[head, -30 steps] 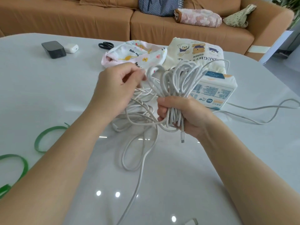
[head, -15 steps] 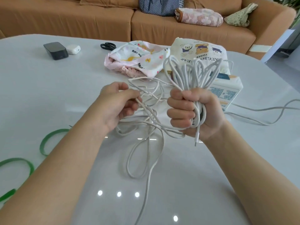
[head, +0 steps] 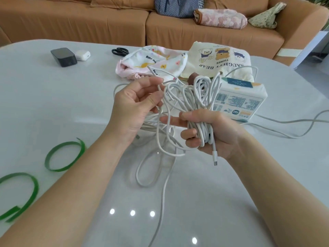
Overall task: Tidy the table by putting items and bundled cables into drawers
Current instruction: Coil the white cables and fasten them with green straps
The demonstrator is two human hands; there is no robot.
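My right hand [head: 211,132] grips a thick bunch of looped white cable [head: 192,97] above the white table [head: 53,111], the loops fanning upward and a plug end [head: 215,162] hanging below the fist. My left hand [head: 137,106] is palm up just left of the loops and pinches one strand of the same cable between thumb and fingers. More slack cable hangs under both hands, lies in a loop [head: 153,168] on the table and runs toward the near edge.
Two green strap loops [head: 65,155] lie at the left. Behind the hands are a tissue pack [head: 242,98], a bear-print cloth bag [head: 219,61], a pink printed cloth [head: 153,65], scissors [head: 119,51], a black charger [head: 64,56] and a white case [head: 82,55]. A sofa stands behind.
My left hand has turned palm up and risen with a strand toward the loops. My right hand has tilted and dropped slightly, still gripping the bunch.
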